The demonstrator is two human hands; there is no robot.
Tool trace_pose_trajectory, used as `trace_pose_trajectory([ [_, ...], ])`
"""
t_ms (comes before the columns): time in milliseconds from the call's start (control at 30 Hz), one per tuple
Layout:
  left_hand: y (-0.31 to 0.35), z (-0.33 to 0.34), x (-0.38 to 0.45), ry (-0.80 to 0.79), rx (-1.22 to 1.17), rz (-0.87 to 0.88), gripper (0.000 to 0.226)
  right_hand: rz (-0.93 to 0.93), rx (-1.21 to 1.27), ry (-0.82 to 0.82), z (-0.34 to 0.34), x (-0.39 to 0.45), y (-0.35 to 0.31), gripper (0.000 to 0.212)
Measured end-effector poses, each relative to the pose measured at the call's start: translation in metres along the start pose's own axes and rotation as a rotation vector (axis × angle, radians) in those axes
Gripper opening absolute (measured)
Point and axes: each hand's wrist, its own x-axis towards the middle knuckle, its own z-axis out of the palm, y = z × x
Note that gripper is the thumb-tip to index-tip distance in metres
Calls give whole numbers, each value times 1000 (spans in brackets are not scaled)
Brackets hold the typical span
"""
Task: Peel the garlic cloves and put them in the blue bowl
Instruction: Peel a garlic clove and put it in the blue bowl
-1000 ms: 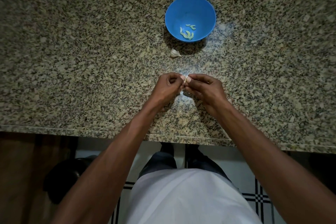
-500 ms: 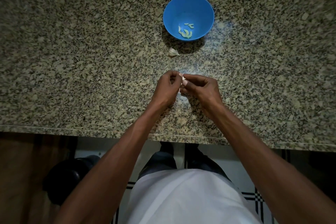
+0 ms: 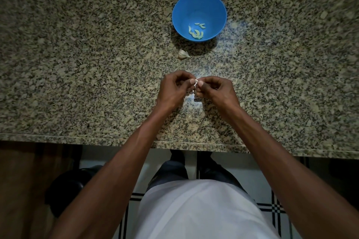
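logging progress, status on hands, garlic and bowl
Left hand and right hand both pinch one garlic clove, mid-peel. Unpeeled clove waits beside blue bowl; peeled cloves inside. Nothing blocks the path.

Granite counter [image 3: 77,64]: blue bowl [image 3: 180,8], garlic clove [image 3: 183,54].

Polished speckled granite counter [image 3: 77,64], smooth glossy plastic blue bowl [image 3: 186,7], papery-skinned garlic clove [image 3: 182,54].

Thumbs [image 3: 200,83] slightly closer on clove [image 3: 196,81]
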Motion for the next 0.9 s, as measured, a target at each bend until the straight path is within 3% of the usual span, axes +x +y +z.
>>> trace_pose_trajectory([
  [167, -2, 2, -4, -1, 197, 126, 7, 10, -86, -16, -1, -2, 1, 19],
  [333, -5, -2, -3, -7, 203, 119, 6, -31, -181, -47, -3, -2, -3, 13],
  [400, -4, -2, -2, 1, 188, 100, 7, 26, -111, -81, -4, 0, -9, 14],
  [600, -4, -2, -2, -5, 153, 58, 6, 521, 419, -173, -8, 5, -24, 17],
  [767, -4, -2, -3, -24, 153, 78, 5, 613, 502, -154, -9, 8, -23, 12],
  [900, -4, 1, -3, -56, 247, 158, 6, 515, 409, -129, -12, 8, -19, 14],
])
